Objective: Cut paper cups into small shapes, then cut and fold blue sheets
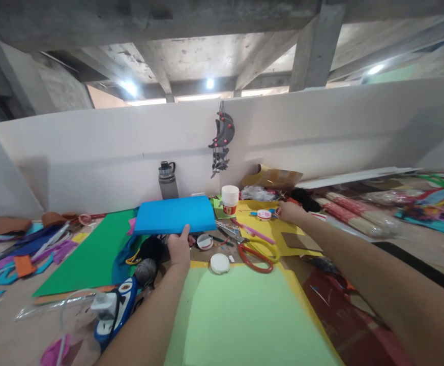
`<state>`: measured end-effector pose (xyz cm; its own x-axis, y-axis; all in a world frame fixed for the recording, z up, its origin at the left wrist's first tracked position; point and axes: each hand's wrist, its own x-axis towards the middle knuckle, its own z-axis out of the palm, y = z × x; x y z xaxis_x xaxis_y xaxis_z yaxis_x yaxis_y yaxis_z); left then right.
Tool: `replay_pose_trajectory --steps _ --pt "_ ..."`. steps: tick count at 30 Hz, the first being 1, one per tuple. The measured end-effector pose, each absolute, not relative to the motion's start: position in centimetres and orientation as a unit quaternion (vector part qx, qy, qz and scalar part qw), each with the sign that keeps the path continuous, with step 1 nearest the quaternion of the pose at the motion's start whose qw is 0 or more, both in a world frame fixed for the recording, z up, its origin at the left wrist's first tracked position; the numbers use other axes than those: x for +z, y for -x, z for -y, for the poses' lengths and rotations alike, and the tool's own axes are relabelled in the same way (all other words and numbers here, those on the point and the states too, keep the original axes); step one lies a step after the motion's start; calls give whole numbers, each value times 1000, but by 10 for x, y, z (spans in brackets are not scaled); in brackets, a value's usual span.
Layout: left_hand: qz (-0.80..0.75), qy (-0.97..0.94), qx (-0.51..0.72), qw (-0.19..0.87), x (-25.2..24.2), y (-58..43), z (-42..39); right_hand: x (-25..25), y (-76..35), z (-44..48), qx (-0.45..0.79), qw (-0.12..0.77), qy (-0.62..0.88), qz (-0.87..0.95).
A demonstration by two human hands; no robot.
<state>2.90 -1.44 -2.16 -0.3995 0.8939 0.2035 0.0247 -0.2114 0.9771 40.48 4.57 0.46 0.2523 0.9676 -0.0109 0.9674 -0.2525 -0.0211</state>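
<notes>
My left hand point(179, 250) grips the near edge of a blue craft sheet point(176, 214), thumb on top and fingers underneath. The sheet is raised and tilted above the clutter. My right hand point(291, 212) reaches far forward over a yellow sheet point(250, 207), its fingers bent down and closed; whatever they pinch is too small to make out. Just left of those fingers lies a small round pink-and-white tin point(264, 214) with blue pieces beside it. Between my hands are large scissors point(258, 256) with red and yellow handles and a pink pen point(259, 234).
A light green sheet point(244, 315) lies in front of me, with a white round lid point(219, 264) at its far edge. Behind stand a paper cup point(230, 199) and a grey bottle point(168, 182). Left are a green sheet point(88, 254) and a blue power strip point(124, 305); right, bundled sticks point(353, 213).
</notes>
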Motion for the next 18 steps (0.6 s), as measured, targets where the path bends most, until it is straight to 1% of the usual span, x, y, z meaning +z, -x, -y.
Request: replay_pose_trajectory --steps 6,10,18 --pt "-529 -429 650 337 -24 -29 12 22 -414 -52 0 34 774 632" --pt "-531 -424 651 339 -26 -29 10 35 -398 -56 -2 49 742 668" --pt "-530 -418 651 347 -23 -29 12 20 -372 -61 38 7 727 686"
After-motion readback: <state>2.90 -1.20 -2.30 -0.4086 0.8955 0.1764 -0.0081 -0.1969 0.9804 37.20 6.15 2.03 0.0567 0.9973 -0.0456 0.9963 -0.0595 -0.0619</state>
